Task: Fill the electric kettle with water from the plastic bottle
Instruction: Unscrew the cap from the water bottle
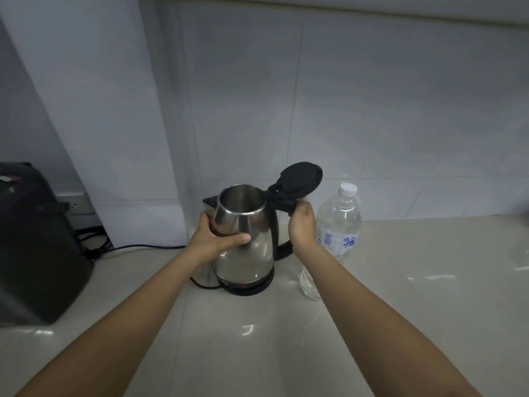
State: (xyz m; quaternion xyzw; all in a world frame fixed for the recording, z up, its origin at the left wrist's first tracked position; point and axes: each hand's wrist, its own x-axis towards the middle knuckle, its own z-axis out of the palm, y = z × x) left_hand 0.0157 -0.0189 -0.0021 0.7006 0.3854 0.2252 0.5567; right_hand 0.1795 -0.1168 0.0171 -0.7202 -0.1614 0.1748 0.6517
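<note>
A: Where is the electric kettle [246,239] sitting?

B: It is standing upright on its black base [252,287] at the centre of the pale desk [400,310], its black lid [300,179] hanging open toward 1 o'clock.

A: What are the hands doing?

B: The left hand [214,236] is wrapping the steel body from 9 o'clock, fingers [242,239] clamped on it. The right hand [302,224] is gripping the top of the black handle [286,204] at 3 o'clock, fingers closed round it.

A: And the bottle?

B: The plastic bottle [337,222] is standing capped just beside the kettle at 3 o'clock, partly behind the right wrist. A black appliance [37,247] is sitting at 9 o'clock.
</note>
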